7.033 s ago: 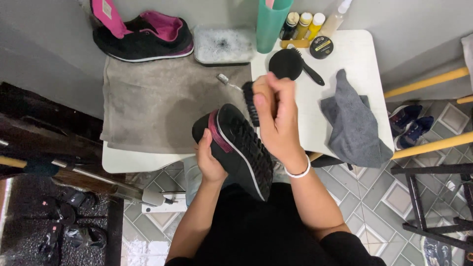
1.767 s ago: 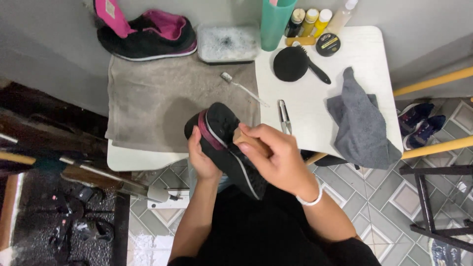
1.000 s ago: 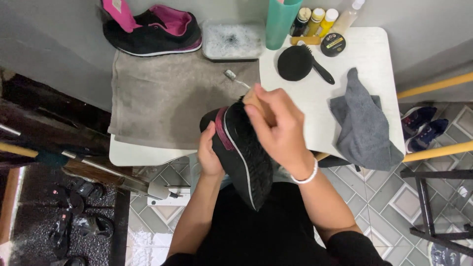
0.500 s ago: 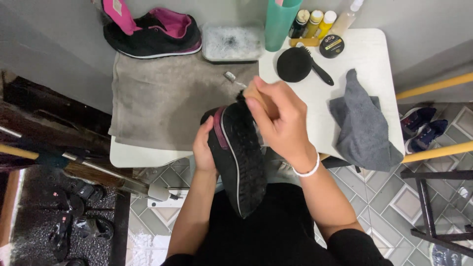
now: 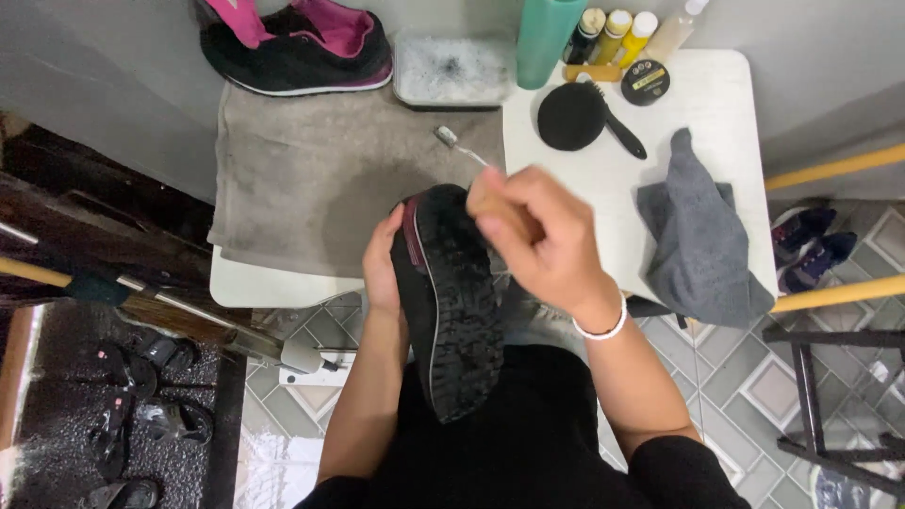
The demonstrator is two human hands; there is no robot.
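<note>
My left hand grips a black shoe with a maroon side from the left, sole turned up, its toe over the table's front edge. My right hand is closed on a small brush with a pale wooden handle, pressed at the toe end of the sole. Motion blur hides the bristles. The matching black and pink shoe lies at the back left of a grey-brown towel.
On the white table are a tray of foamy water, a teal bottle, small bottles, a round tin, a round black brush, a toothbrush and a grey cloth. Sandals lie on the floor at left.
My right hand has rubbed back and forth over the sole and is now at its toe end. The shoe stays in my left hand, tilted a little differently.
</note>
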